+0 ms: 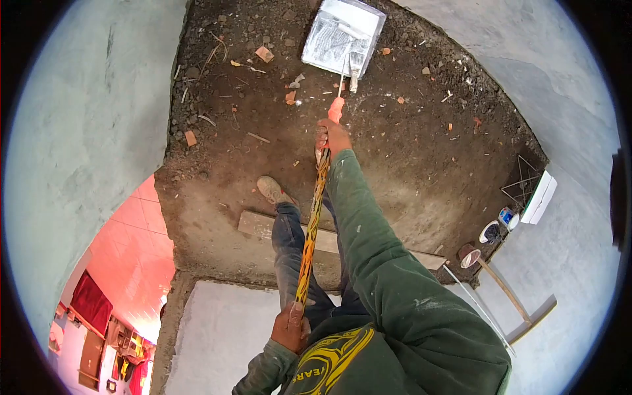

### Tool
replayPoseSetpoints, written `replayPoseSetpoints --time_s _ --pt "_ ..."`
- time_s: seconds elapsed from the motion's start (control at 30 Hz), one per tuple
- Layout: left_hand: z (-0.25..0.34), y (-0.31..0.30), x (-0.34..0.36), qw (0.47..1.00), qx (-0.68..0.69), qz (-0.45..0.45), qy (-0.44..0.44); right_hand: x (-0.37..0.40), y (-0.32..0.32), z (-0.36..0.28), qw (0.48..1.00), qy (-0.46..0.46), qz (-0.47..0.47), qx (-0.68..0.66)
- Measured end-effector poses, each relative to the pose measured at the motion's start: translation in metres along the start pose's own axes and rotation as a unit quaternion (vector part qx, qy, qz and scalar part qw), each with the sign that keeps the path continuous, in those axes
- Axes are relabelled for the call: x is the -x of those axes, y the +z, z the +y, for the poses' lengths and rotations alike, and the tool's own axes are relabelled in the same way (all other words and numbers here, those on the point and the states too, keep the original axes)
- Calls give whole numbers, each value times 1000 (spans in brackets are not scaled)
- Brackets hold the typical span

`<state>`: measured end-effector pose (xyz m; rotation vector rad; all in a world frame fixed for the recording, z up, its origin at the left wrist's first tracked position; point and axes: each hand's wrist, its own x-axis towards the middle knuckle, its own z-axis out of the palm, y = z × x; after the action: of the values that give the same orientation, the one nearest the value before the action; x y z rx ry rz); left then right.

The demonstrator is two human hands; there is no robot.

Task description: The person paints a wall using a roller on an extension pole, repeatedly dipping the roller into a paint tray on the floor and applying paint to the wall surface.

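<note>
A long pole with a yellow, orange and black flame pattern (312,230) runs from my waist up the view. My left hand (289,327) is closed around its lower end. Farther along, my right hand (334,137) grips the upper part, just below an orange handle (336,109). From that handle a thin metal rod reaches to a white-coated paint tray (318,46) on the dirt floor. A whitish roller (353,31) appears to lie in the tray at the rod's end. Over the tray's near edge rests a paintbrush-like tool (355,71).
A wooden plank (260,224) lies across the floor near my feet. By the right wall stand a long-handled mallet-like tool (503,286), a small bucket (490,232), a paint can (507,218) and a white board (539,197). Brick bits are scattered about. Pale walls rise either side.
</note>
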<state>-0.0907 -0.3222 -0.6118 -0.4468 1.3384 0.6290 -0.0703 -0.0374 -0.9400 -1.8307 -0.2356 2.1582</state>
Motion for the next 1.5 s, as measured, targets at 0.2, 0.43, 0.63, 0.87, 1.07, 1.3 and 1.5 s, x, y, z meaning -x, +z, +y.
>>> replayPoseSetpoints --time_s 0.2,0.43,0.63,0.87,1.07,1.3,1.5 --pt "-25 -23 -13 945 -270 132 133 -9 2 19 996 -27 64 58" --pt "-43 -33 -22 892 -367 169 204 3 -1 33 998 -14 26 58" --pt "-86 -75 49 973 -211 99 -7 73 -4 58 998 -55 -12 21" --pt "-168 -125 75 936 -310 151 68 157 13 115 995 -75 49 53" --pt "-169 -121 101 913 -353 181 90 149 14 89 990 -132 24 32" --pt "-373 -136 155 944 -143 258 148 198 -20 123 990 -53 47 126" --pt "-380 -91 149 927 -245 269 88 197 -62 148 988 17 31 154"
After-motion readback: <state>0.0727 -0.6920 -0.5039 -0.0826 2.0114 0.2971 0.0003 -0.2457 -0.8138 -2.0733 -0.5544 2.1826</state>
